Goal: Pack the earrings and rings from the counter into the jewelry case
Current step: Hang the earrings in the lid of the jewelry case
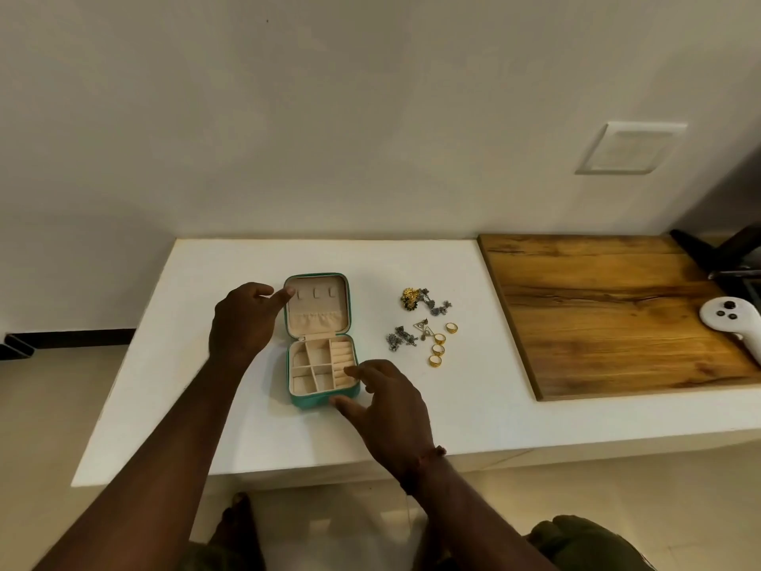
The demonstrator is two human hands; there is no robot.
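A small teal jewelry case (319, 399) lies open on the white counter (173, 389), its lid flat behind and beige compartments showing with nothing in them. My left hand (243, 319) rests at the lid's left edge, fingertips touching the rim. My right hand (385, 399) is at the case's front right corner, fingers apart, holding nothing. To the right of the case lie a gold and silver earring cluster (424, 300), more silver earrings (401, 342) and several gold rings (440, 348).
A wooden board (609, 311) covers the counter's right part. A white handheld controller (733, 323) lies at its right edge, with dark objects (729, 257) behind it. The wall stands close behind. The counter's front edge is near my body.
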